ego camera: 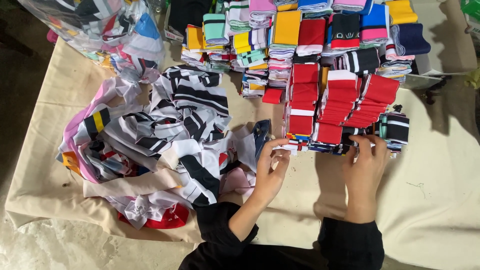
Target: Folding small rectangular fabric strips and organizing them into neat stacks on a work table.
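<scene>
My left hand (270, 167) rests on the cream cloth-covered table (440, 185), its fingertips pinching the near end of a folded multicoloured fabric strip (298, 144) at the foot of a red stack. My right hand (366, 162) presses its fingers on the other end of the same low row of folded pieces (334, 146), next to a black-and-white striped bundle (397, 129). Stacks of folded red pieces (345, 97) stand just behind both hands. Both sleeves are black.
A loose heap of black, white and pink striped fabric (160, 145) lies left of my left hand. Several stacks of folded coloured collars (300, 35) fill the far side. A clear plastic bag of fabric (100, 30) sits far left. The table's edge runs along the left.
</scene>
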